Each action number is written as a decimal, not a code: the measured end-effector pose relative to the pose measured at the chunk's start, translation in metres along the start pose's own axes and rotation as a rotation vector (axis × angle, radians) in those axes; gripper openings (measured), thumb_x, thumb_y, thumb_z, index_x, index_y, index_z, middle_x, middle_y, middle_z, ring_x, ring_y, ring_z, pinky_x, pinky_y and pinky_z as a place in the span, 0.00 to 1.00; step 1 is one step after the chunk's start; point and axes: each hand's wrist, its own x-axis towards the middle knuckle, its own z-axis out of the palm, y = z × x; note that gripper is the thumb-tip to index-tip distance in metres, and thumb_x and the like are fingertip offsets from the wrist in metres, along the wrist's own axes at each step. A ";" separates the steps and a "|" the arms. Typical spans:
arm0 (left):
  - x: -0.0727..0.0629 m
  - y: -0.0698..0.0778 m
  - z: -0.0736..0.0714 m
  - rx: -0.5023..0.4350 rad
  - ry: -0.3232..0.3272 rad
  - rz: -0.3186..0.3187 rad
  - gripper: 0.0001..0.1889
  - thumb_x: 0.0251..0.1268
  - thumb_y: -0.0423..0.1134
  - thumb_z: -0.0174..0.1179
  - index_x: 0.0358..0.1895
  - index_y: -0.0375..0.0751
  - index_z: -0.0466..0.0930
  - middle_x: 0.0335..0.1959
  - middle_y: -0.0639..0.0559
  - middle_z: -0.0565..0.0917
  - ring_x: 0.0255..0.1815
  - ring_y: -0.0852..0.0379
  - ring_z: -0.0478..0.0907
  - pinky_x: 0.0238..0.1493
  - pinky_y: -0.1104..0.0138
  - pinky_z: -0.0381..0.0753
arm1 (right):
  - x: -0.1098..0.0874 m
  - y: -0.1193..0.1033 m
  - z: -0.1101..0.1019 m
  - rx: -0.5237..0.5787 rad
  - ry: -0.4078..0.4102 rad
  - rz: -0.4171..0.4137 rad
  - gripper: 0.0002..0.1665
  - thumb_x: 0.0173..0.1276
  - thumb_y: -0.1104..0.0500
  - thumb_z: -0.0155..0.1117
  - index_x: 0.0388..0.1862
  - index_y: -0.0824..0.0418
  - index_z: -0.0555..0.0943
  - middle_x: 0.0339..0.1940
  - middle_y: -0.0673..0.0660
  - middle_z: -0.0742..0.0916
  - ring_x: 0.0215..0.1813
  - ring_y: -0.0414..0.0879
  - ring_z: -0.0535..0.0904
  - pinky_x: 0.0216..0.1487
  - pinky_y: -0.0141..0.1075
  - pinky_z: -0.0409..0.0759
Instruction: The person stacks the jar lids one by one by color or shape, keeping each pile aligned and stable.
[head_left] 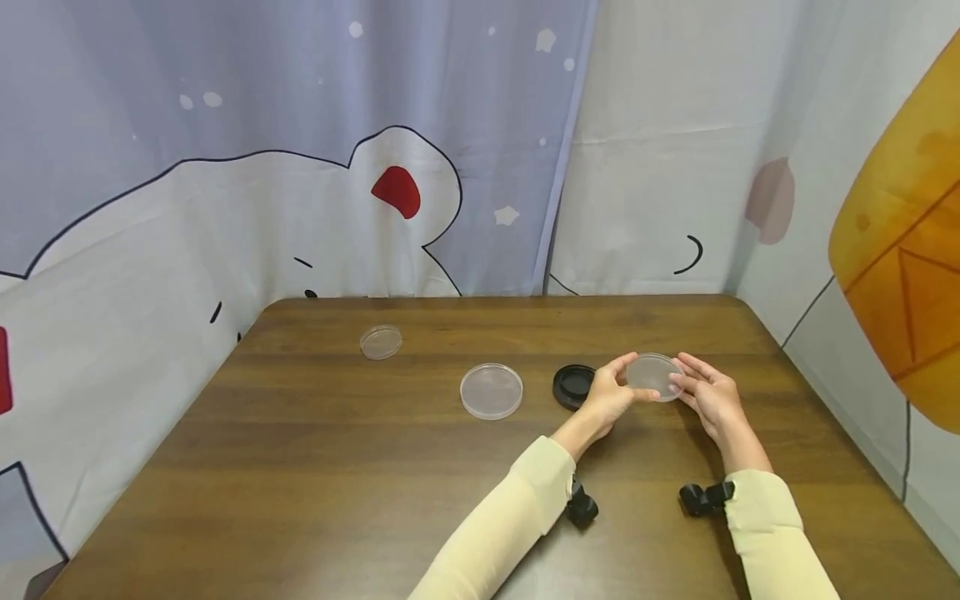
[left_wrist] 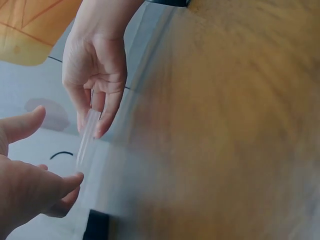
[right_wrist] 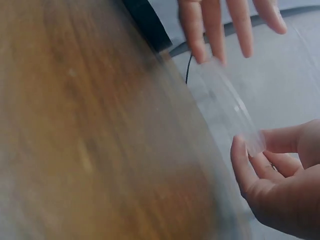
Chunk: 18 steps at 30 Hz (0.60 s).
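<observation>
In the head view, a clear round petri dish (head_left: 652, 375) is held above the table between both hands. My right hand (head_left: 712, 400) pinches its edge between thumb and fingers, as the right wrist view also shows with the dish (right_wrist: 235, 107) seen edge-on. At its other side is my left hand (head_left: 609, 396). The left fingers (right_wrist: 214, 35) reach the rim fairly straight, with the thumb standing away in the wrist views. Partly hidden behind the left hand, a black round ring-shaped piece (head_left: 573, 385) lies on the table.
A larger clear dish (head_left: 491, 392) lies left of the black piece on the brown wooden table (head_left: 337, 483). Farther left and back is a smaller clear dish (head_left: 381, 342). A printed curtain (head_left: 487, 108) hangs behind the table's far edge.
</observation>
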 end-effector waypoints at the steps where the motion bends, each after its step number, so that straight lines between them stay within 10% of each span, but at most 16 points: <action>1: -0.001 0.002 -0.002 0.005 -0.007 0.011 0.37 0.51 0.23 0.69 0.68 0.41 0.70 0.61 0.39 0.77 0.62 0.43 0.75 0.64 0.56 0.76 | -0.001 -0.002 0.002 0.020 -0.004 -0.005 0.43 0.72 0.63 0.58 0.78 0.66 0.48 0.48 0.33 0.84 0.44 0.25 0.82 0.49 0.21 0.80; 18: -0.017 0.026 -0.047 0.104 0.022 0.196 0.37 0.54 0.25 0.68 0.70 0.36 0.65 0.66 0.41 0.74 0.68 0.46 0.73 0.68 0.61 0.72 | -0.021 -0.028 0.060 0.047 -0.004 -0.093 0.43 0.68 0.59 0.65 0.76 0.68 0.57 0.44 0.32 0.81 0.48 0.23 0.79 0.52 0.18 0.77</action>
